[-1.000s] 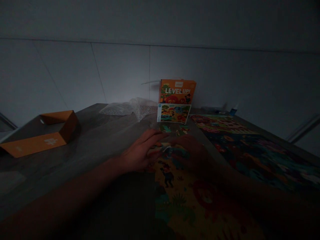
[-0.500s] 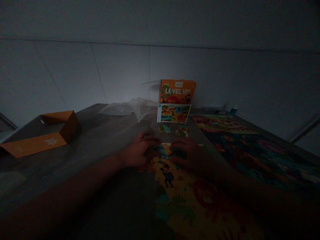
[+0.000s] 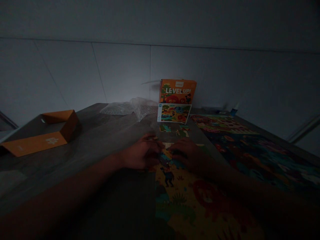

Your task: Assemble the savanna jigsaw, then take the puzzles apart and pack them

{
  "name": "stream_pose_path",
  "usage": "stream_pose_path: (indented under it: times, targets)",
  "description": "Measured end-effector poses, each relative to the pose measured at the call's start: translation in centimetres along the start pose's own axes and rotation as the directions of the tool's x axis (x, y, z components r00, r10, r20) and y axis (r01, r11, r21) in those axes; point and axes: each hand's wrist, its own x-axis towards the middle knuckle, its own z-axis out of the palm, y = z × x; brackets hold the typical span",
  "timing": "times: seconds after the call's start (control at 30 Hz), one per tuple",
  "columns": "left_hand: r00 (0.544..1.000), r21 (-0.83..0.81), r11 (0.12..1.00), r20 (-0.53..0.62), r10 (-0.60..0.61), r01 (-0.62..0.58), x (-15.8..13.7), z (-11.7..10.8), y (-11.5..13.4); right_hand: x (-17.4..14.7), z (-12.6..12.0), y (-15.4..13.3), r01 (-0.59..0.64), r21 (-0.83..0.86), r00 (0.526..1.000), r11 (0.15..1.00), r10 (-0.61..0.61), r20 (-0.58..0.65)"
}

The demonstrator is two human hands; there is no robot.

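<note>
In dim light, a jigsaw puzzle (image 3: 180, 200) with a lion, an ostrich-like bird and a crocodile lies in front of me, partly under my right forearm. My left hand (image 3: 142, 153) is at its upper left edge, fingers curled together; a small pale edge of a puzzle piece (image 3: 155, 137) shows at the fingertips. My right hand (image 3: 187, 153) rests on the puzzle's upper part, fingers bent but apart, with nothing visible in them. Between both hands a blue and yellow patch of the picture shows. Loose puzzle pieces (image 3: 183, 132) lie beyond the hands.
An orange "LEVEL UP!" box (image 3: 178, 90) stands at the back with a picture card (image 3: 174, 113) against it. Bubble wrap (image 3: 132, 108) lies beside it. An orange box part (image 3: 37, 143) is at left. Other puzzles (image 3: 257, 160) lie at right, near a small blue-labelled bottle (image 3: 233, 111).
My left hand has shifted slightly right, its fingers more curled and closer to my right hand. My right hand has moved only a little over the puzzle's upper part.
</note>
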Motion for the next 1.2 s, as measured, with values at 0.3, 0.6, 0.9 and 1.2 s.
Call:
stream_pose_path:
  times: [0.3,0.6,0.9,1.2]
  targets:
    - [0.995,-0.092,0.993,-0.055,-0.082,0.077,0.1,0.0,0.7,-0.2,0.1,0.1,-0.009,-0.002,1.0,1.0,0.009,-0.012]
    - [0.976,-0.111,0.983,-0.143,-0.162,0.147,0.1,0.9,1.1,-0.8,0.4,0.4,-0.02,0.033,1.0,0.999,0.021,-0.016]
    - [0.979,-0.071,0.995,-0.185,-0.082,0.07,0.0,1.0,1.4,-0.4,-0.3,-0.3,0.061,0.068,0.994,0.996,-0.055,-0.094]
    - [0.984,-0.095,0.993,-0.156,-0.084,0.07,-0.4,0.4,1.0,-0.6,-0.3,-0.6,0.179,0.057,0.977,0.982,-0.171,-0.124]
